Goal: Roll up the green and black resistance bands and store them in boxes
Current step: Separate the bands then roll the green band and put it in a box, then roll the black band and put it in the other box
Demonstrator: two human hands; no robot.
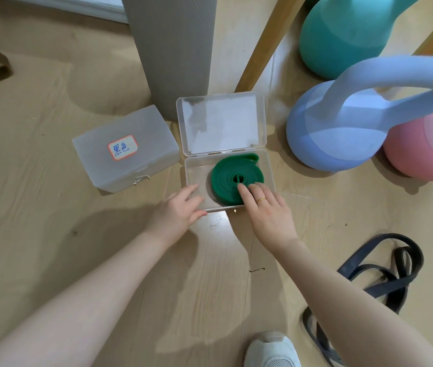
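My right hand (268,210) has its fingers (244,192) straight, pressing down on the rolled green band (232,178) that lies in the open clear box (194,176). My left hand (177,211) rests flat, fingers relaxed, on the box's near left corner. Its lid (222,123) stands propped behind. A shut box with a label (125,148) sits just left. The black band (376,276) lies unrolled on the floor (38,207) to my right, near the kettlebells (342,123).
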